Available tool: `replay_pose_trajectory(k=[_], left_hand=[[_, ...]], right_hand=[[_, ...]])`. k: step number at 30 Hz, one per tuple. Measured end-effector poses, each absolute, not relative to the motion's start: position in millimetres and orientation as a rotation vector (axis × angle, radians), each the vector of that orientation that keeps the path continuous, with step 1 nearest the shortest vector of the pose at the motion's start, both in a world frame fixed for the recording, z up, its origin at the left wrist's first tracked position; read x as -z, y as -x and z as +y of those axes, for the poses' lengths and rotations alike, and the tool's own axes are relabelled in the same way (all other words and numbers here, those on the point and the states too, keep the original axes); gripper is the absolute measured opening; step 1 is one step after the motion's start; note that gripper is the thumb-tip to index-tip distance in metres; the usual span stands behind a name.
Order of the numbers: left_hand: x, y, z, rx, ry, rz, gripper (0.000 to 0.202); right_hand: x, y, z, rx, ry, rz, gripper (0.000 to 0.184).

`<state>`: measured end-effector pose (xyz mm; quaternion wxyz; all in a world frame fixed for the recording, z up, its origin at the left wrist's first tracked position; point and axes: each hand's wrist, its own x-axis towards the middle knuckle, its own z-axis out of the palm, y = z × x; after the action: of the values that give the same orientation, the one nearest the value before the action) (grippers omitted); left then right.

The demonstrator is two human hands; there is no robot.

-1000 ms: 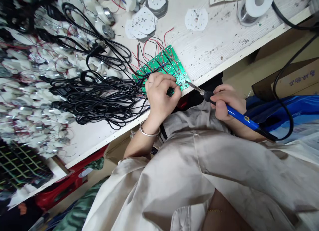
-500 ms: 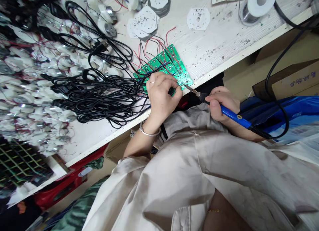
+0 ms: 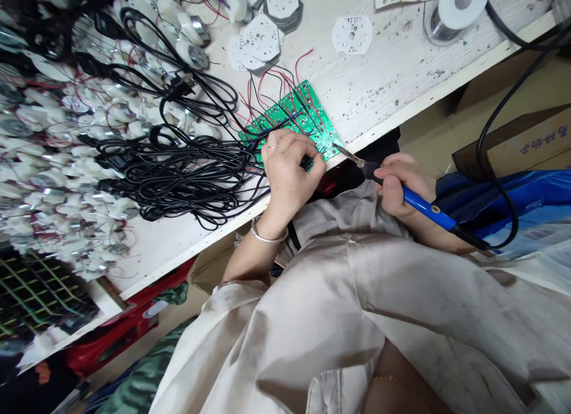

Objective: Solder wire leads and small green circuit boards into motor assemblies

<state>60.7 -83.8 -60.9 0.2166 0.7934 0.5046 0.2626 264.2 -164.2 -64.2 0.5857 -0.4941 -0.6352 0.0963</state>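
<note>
A green circuit board (image 3: 321,112) lies at the front edge of the bench, with red and black wires standing out of it. My left hand (image 3: 292,164) rests over its near part, thumb and fingers closed in a pinch; whatever lies between the fingertips is too small to make out. Gripped in my right hand (image 3: 404,185) is a soldering iron (image 3: 428,208) with a blue handle. Its tip points left at the board's right corner, a little to the right of my left fingertips; whether it touches cannot be told.
Coiled black power cords (image 3: 191,170) lie left of the board. Beyond them is a heap of small white motors (image 3: 89,122) with thin wires. White octagonal boards (image 3: 352,35) sit behind, and a solder spool (image 3: 461,12) stands at the back right. The iron's cable (image 3: 484,122) loops on the right.
My right hand has drawn the soldering iron slightly to the right, its tip now farther from my left fingertips. My left hand keeps its pinch over the board.
</note>
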Motion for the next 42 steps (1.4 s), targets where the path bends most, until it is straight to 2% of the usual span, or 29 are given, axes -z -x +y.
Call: replay_pose_trajectory(k=[22, 34, 42], left_hand=[[54.3, -61.6, -84.3, -0.575, -2.223, 1.451, 0.011], [55.9, -54.3, -83.9, -0.647, -2.241, 1.351, 0.012], [52.1, -50.6, -86.5, -0.56, -2.269, 1.291, 0.011]], right_hand=[[67.8, -265.6, -172.1, -0.417, 1.253, -1.381, 0.013], [77.5, -269.4, -168.4, -0.345, 1.309, -1.318, 0.021], [67.0, -272.7, -168.2, -0.324, 1.208, -1.388, 0.017]])
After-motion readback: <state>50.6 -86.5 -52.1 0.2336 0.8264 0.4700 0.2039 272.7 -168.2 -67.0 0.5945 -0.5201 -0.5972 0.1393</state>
